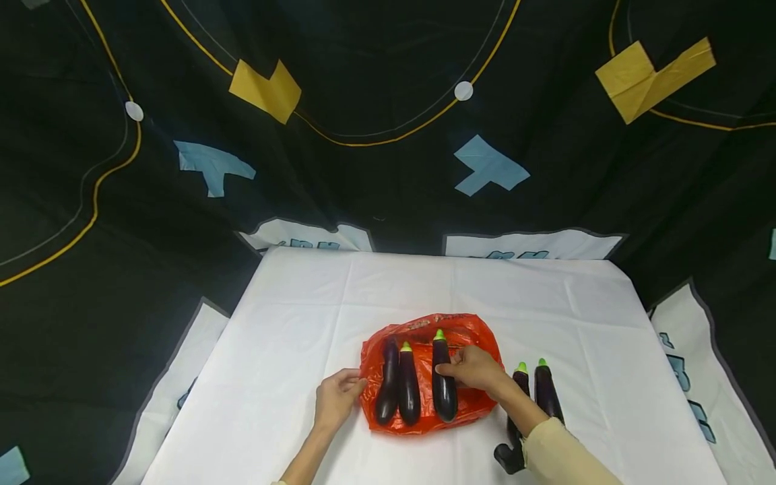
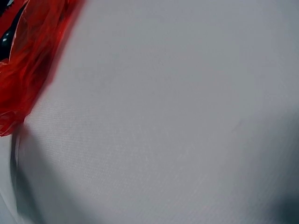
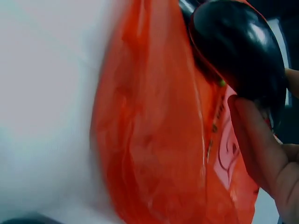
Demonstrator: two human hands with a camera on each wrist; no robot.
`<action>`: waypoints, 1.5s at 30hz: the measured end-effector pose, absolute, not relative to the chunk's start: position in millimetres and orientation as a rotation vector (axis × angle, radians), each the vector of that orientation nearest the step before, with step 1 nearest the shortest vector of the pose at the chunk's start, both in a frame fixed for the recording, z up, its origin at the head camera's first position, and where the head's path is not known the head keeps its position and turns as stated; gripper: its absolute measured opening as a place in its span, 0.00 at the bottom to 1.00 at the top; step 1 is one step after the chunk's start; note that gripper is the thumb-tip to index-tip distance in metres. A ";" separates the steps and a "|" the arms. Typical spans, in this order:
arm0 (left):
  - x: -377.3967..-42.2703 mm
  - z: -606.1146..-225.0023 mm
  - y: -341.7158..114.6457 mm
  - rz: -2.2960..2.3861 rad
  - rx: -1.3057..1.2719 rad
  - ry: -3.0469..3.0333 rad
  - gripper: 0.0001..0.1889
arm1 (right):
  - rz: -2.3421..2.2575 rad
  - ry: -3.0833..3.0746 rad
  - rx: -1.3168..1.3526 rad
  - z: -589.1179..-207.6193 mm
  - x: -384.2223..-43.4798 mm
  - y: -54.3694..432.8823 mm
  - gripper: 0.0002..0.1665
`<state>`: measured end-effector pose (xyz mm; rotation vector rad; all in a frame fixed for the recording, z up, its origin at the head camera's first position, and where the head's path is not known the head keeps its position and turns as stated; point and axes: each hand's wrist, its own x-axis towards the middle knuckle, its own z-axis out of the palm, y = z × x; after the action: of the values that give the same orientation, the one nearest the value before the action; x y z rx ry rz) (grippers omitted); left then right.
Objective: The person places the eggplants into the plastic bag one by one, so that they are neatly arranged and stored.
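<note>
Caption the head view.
Right hand gripping a long glossy dark eggplant over a crinkled red plastic bag, left hand at its edge.

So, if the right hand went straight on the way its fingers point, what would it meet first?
Past the held eggplant, the right hand would probably meet the middle eggplant of the three, just to its left; its height is unclear, so it might pass above.

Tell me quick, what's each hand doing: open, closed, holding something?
Left hand: closed, pinching the edge of the red bag.
Right hand: closed, holding an eggplant.
</note>
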<state>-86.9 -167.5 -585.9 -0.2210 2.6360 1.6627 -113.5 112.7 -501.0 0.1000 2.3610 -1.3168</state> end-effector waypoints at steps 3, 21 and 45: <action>-86.5 -586.3 -167.5 1.676 -0.228 2.627 0.07 | -1.246 2.414 0.063 -503.9 -115.3 104.1 0.22; -87.0 -586.9 -168.0 1.682 -0.215 2.629 0.07 | -1.009 2.513 0.040 -518.2 -123.6 81.5 0.20; -88.4 -586.2 -167.7 1.674 -0.215 2.624 0.08 | -0.915 2.458 0.084 -534.0 -132.4 72.6 0.16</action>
<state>-88.4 -167.7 -586.2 -0.2152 2.6244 1.6741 -132.4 72.6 -534.0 0.0836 2.4582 -0.9153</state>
